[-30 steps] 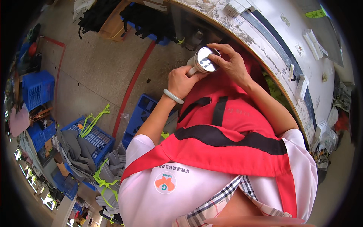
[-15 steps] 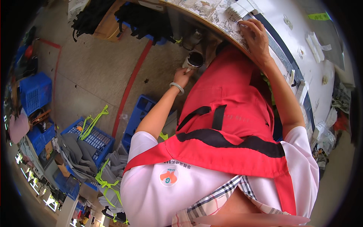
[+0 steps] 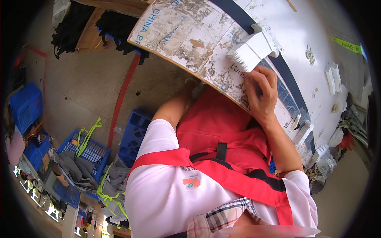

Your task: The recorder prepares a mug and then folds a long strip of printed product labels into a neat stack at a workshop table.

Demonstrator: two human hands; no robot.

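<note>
Your right hand [image 3: 262, 93] was at the table edge, fingers bent and a gap left between them and the thumb. Its fingertips were at the near end of the white bundle [image 3: 254, 45], but I could not tell whether they gripped it. Your left forearm [image 3: 173, 106] ran into the shadow under the table edge, with your left hand hidden there, so I could not tell what it held.

The bundle lay on the worn, stained tabletop [image 3: 182, 35], a thin band around its middle and one end frayed or notched. A dark blue strip [image 3: 239, 15] crossed the table behind it. A smaller white piece [image 3: 304, 133] lay further along, near a clear plastic bag [image 3: 326, 164].

You wore a red apron [image 3: 222, 115] over a pale shirt [image 3: 162, 158]. On the floor to your left stood a blue crate [image 3: 135, 135], and beyond it a blue basket [image 3: 104, 152] with bright yellow-green straps [image 3: 88, 139], grey sheets [image 3: 77, 168] beside it. A red line [image 3: 123, 95] ran along the floor past them
</note>
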